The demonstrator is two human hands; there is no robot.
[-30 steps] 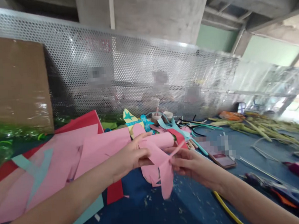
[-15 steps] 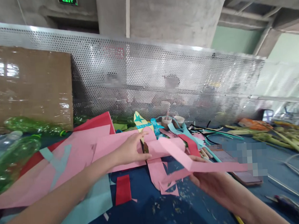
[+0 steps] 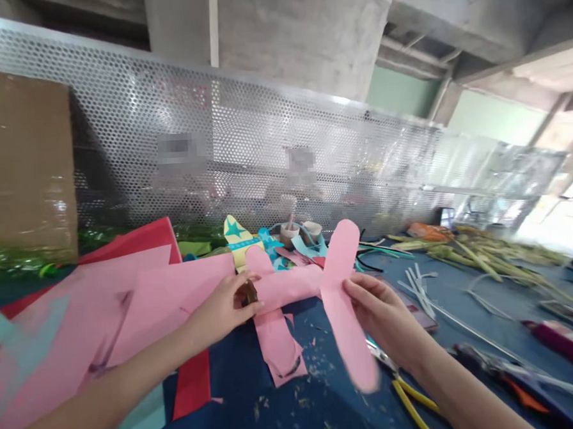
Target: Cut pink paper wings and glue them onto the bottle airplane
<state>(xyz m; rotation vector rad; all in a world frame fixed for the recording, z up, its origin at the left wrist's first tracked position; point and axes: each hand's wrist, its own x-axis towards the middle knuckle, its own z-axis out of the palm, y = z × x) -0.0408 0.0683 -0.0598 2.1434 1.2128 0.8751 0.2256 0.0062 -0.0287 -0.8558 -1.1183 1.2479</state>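
At centre, our left hand (image 3: 233,302) curls round the pink paper-covered tube (image 3: 290,286); our right hand (image 3: 381,307) pinches the round-ended pink paper strip (image 3: 340,317). Covering looks done; strip's fixing is unclear.

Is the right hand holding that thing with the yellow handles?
No, the right hand pinches a pink paper piece with rounded ends, while the yellow-handled tool lies on the blue table.

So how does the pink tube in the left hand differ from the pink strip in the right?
The pink tube is rolled up; the pink strip is flatter, with rounded ends. In this view, the tube runs sideways, the strip up and down. The left hand holds the tube's end; the right hand holds the strip's middle. Both are plain pink.
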